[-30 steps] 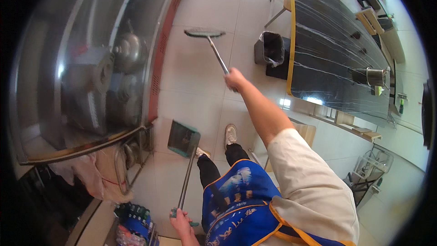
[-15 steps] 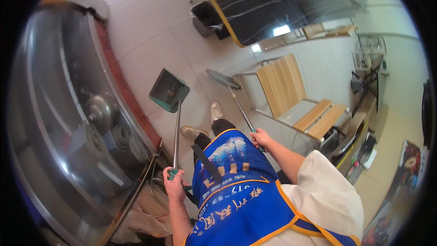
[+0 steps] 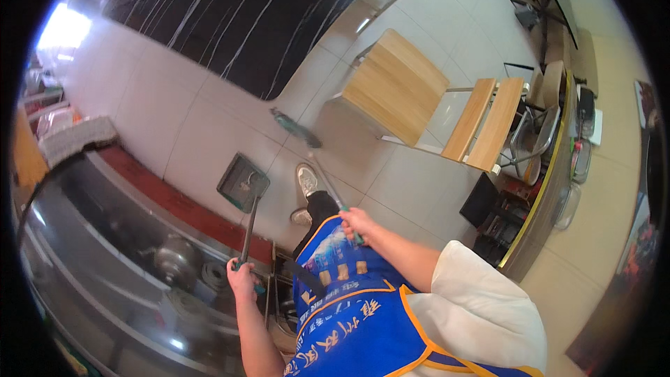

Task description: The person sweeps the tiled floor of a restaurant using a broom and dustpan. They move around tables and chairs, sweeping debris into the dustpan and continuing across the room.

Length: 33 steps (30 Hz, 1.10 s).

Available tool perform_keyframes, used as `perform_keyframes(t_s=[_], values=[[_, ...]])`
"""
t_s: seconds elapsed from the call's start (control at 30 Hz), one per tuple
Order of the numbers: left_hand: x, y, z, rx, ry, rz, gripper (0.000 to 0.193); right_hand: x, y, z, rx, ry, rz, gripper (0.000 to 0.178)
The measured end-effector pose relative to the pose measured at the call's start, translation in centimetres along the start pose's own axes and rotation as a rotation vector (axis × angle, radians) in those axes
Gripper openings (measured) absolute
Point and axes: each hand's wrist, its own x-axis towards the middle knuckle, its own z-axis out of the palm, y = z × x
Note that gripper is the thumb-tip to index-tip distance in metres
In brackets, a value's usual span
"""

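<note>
Pale floor tiles [image 3: 157, 108] run between a dark, white-veined table [image 3: 230, 21], a wooden chair [image 3: 398, 87] with a slatted part, and a glossy grey cabinet [image 3: 105, 251] with a red base [image 3: 167, 202]. Close to the cabinet's side of the apron [image 3: 342, 321], the left hand [image 3: 241, 281] is wrapped around the green grip at the near end of the dustpan [image 3: 233, 180]; its metal shaft leads away from the fist, and the dark pan lies at the far end, tilted in view, with small debris inside. In front of the apron, the right hand [image 3: 357, 225] is closed around the upper part of the broom [image 3: 326, 180], whose green end sticks out below the fist. From there the shaft slants away and leftward to the broom head [image 3: 295, 128], beyond the nearer pale shoe [image 3: 307, 180] and apart from the pan. Whether the bristles touch the tiles, I cannot tell.
</note>
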Motion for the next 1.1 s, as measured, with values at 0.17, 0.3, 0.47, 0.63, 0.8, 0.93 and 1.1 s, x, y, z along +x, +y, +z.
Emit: perform_keyframes(t_s=[0.17, 0.3, 0.47, 0.63, 0.8, 0.93, 1.1], values=[[2.4, 3.5, 0.7, 0.177, 0.006, 0.048, 0.019, 1.5, -5.7, 8.5, 0.307, -0.144, -0.227, 0.019], [3.0, 2.9, 0.1, 0.197, 0.016, 0.027, 0.016, 10.2, -17.2, 10.9, 0.064, 0.239, -0.525, 0.031], [2.2, 1.2, 0.1, 0.216, 0.05, 0.021, 0.019, 20.4, -36.8, 4.1, -0.773, 0.417, -0.611, 0.036], [1.8, 1.5, 0.7, 0.218, 0.092, 0.019, 0.016, 26.3, -40.5, 2.8, -1.139, 0.394, -0.494, 0.027], [2.6, 2.8, 0.1, 0.221, 0.114, 0.026, 0.017, 22.4, -21.4, 11.1, -0.942, 0.469, -0.496, 0.028], [1.4, 3.2, -1.0, 0.204, 0.121, 0.055, 0.018, 13.9, -9.5, 14.9, -1.067, 0.14, -0.209, 0.021], [-0.5, 4.5, -3.9, 0.037, 0.125, 0.161, 0.009, 7.7, -3.3, 13.3, -0.767, -0.086, 0.034, 0.017]])
